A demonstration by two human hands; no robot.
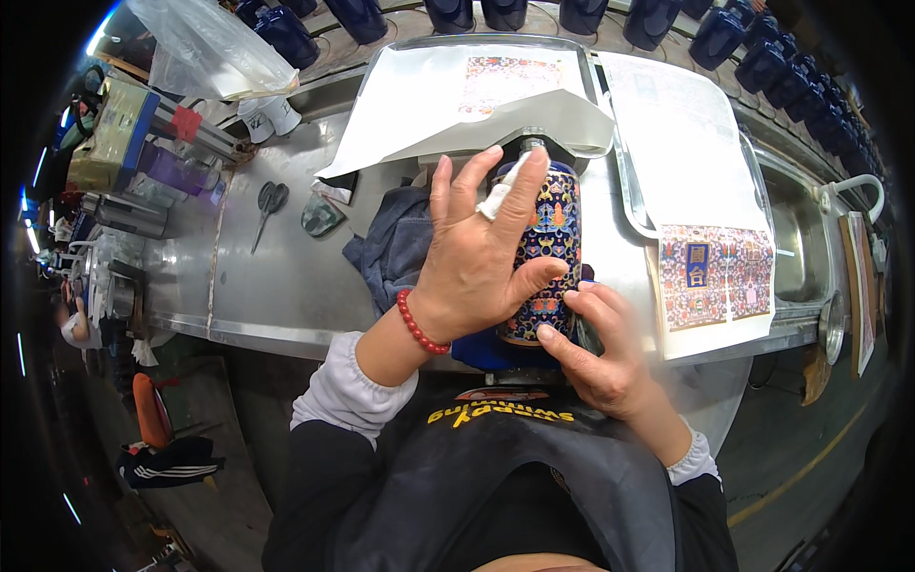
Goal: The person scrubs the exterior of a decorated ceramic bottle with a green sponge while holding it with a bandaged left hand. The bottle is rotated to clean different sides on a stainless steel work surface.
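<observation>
A dark blue bottle [558, 214] with a colourful floral pattern lies in front of me, its neck pointing away. Over its left side spreads my left hand [481, 243], fingers stretched apart, a white wrap [502, 194] around the index finger. The thumb reaches across the patterned surface; whether the palm touches it is hidden. At the near end, my right hand [605, 353] holds the bottle with thumb and bent fingers against its lower right side. Beyond the neck, a printed floral sheet [515, 84] rests on white paper in a metal tray [457, 40].
A grey-blue cloth [393, 234] lies left of the bottle, near black scissors [271, 200] and a dark flat scraper-like piece [322, 216]. More patterned sheets [720, 272] lie at right beside a sink [799, 229]. Rows of dark blue bottles [720, 40] line the back.
</observation>
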